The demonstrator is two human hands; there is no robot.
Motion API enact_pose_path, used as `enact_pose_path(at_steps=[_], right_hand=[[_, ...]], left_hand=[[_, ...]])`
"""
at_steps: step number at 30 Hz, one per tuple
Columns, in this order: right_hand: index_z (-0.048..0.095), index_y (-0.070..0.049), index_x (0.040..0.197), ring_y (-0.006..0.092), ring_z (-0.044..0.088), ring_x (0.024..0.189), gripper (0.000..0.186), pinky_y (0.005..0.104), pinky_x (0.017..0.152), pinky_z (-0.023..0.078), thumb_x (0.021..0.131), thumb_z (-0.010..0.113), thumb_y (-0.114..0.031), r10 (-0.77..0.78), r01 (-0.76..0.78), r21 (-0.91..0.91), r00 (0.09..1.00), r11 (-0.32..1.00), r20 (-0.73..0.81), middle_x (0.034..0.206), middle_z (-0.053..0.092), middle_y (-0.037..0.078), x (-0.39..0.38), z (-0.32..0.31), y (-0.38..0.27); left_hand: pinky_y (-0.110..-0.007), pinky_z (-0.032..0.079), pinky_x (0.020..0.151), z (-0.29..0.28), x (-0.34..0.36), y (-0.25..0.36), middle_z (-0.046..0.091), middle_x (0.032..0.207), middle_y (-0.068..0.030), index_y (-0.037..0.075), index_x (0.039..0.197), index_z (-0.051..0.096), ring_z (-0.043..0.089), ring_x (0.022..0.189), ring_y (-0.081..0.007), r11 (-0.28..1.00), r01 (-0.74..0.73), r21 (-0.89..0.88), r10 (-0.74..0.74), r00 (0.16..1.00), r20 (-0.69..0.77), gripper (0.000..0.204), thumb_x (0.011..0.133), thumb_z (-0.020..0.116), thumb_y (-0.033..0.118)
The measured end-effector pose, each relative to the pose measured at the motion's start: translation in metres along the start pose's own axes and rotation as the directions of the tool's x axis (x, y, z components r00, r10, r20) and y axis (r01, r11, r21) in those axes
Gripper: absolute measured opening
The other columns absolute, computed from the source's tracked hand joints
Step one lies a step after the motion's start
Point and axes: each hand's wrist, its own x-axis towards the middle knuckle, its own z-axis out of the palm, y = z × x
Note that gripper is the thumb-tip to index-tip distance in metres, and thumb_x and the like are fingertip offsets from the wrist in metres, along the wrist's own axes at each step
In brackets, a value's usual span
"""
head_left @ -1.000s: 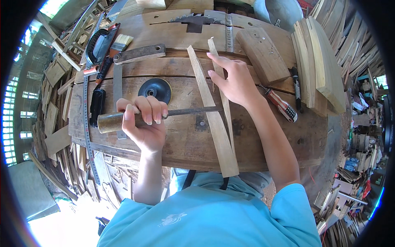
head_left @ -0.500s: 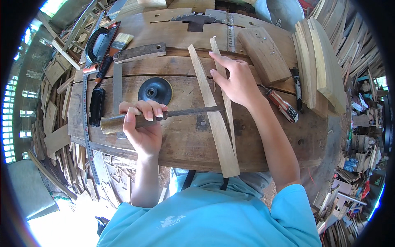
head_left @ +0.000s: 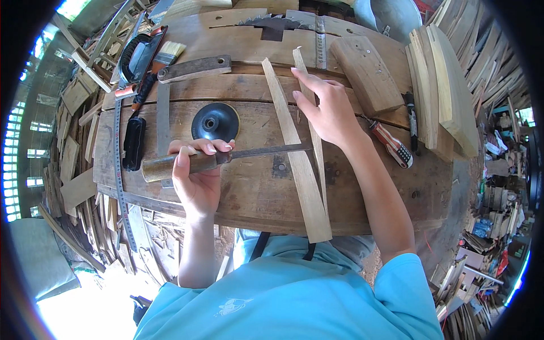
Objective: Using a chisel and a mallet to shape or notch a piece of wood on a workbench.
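Note:
My left hand point(head_left: 195, 173) is closed round the wooden handle of a chisel point(head_left: 266, 151), near where the blade begins. The long dark blade points right and lies across a pale tapered wood strip point(head_left: 300, 170), its tip by a second, thinner strip point(head_left: 318, 150). My right hand point(head_left: 328, 110) is open, with forefinger and thumb stretched over the upper part of the thinner strip. The two strips lean close together on the workbench point(head_left: 249, 198); the wider one's near end juts past the bench's front edge. A round black backing pad point(head_left: 215, 123) sits beyond my left hand.
Left on the bench lie a brush point(head_left: 170, 52), a black-handled tool point(head_left: 135, 59), a steel ruler point(head_left: 118, 153) and a dark bar point(head_left: 195, 69). A saw blade point(head_left: 272, 24) shows at the back. Rightward are a wood block point(head_left: 365, 73), a screwdriver point(head_left: 391, 144), a marker point(head_left: 412, 122) and curved boards point(head_left: 450, 93).
The whole view has shifted very slightly. Both hands, the chisel and the strips keep nearly the same places relative to each other.

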Motion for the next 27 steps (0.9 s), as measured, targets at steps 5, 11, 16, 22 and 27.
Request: enact_pose_path(at_steps=[5,11,16,22,27], right_hand=[[0.061,-0.003,0.135,0.0325,0.066,0.116,0.039,0.0457,0.106,0.041,0.099,0.062,-0.018,-0.043,0.044,0.024,0.998,0.999,-0.046,0.125,0.069,0.019,0.003,-0.001,0.001],[0.061,-0.003,0.134,0.0305,0.065,0.116,0.036,0.0429,0.103,0.041,0.101,0.057,-0.016,-0.072,0.070,-0.042,0.996,0.997,-0.049,0.124,0.068,0.017,-0.003,0.001,0.003],[0.059,-0.005,0.137,0.0305,0.064,0.119,0.036,0.0428,0.105,0.040,0.102,0.057,-0.012,-0.034,0.035,0.047,0.999,0.998,-0.034,0.128,0.067,0.018,-0.005,-0.004,-0.003],[0.060,-0.004,0.136,0.0291,0.066,0.112,0.035,0.0437,0.103,0.041,0.101,0.056,-0.011,-0.046,0.047,0.023,0.997,0.999,-0.056,0.124,0.069,0.015,-0.003,-0.004,-0.002],[0.060,-0.005,0.135,0.0288,0.067,0.109,0.035,0.0446,0.101,0.043,0.101,0.057,-0.011,-0.035,0.038,0.079,0.999,0.996,-0.038,0.122,0.070,0.015,-0.001,-0.004,0.004]], left_hand=[[-0.058,0.048,0.103,-0.001,0.000,0.002,0.061,0.098,-0.0128,0.013,0.103,0.045,0.065,0.105,-0.0377,1.000,0.018,-0.016,-0.018,1.000,0.000,0.015,0.106,0.050,0.027],[-0.056,0.049,0.101,0.008,-0.012,0.001,0.060,0.099,-0.0138,0.012,0.103,0.046,0.065,0.104,-0.0394,0.998,0.045,0.052,-0.041,0.997,-0.070,0.018,0.104,0.054,0.029],[-0.057,0.052,0.100,0.005,-0.018,0.001,0.061,0.102,-0.0144,0.011,0.105,0.051,0.065,0.106,-0.0398,0.996,0.088,-0.008,-0.088,0.991,-0.100,0.017,0.102,0.058,0.027],[-0.055,0.053,0.101,0.005,-0.017,0.005,0.062,0.107,-0.0147,0.009,0.106,0.054,0.065,0.113,-0.0409,0.992,0.127,-0.008,-0.127,0.986,-0.109,0.019,0.104,0.056,0.028],[-0.053,0.053,0.100,0.004,-0.015,0.005,0.063,0.107,-0.0151,0.008,0.108,0.055,0.066,0.112,-0.0417,0.990,0.142,0.009,-0.141,0.984,-0.114,0.020,0.105,0.055,0.027]])
